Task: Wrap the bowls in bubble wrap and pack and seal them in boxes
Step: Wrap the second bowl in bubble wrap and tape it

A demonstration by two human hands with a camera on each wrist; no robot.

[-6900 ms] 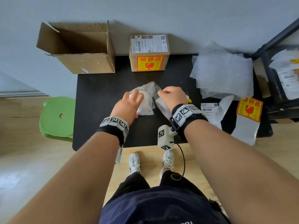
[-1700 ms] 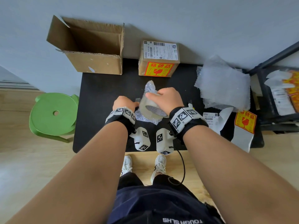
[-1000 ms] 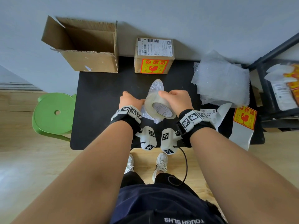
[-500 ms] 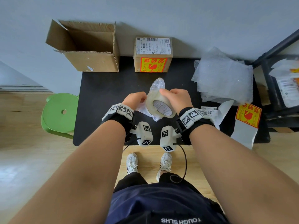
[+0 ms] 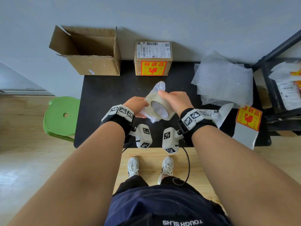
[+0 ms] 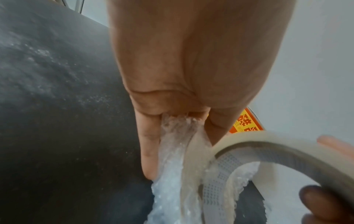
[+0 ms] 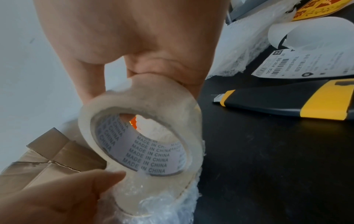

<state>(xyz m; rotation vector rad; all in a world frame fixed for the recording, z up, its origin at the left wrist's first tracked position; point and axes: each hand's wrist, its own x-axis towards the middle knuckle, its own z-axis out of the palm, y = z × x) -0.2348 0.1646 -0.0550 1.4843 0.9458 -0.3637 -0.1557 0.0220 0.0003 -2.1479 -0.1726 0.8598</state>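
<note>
Clear tape roll (image 5: pixel 157 108) sits mid-frame above the black tabletop (image 5: pixel 105 95), gripped by the right hand (image 5: pixel 175 101); the left hand (image 5: pixel 136 106) clutches the bubble-wrapped bowl (image 5: pixel 158 87) behind it.

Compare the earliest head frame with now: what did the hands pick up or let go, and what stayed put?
The right hand took up the tape roll and now holds it against the bubble-wrapped bundle, which the left hand went from pressing flat on the table to gripping, lifted. The open box, sealed box and bubble wrap stack stayed put.
</note>
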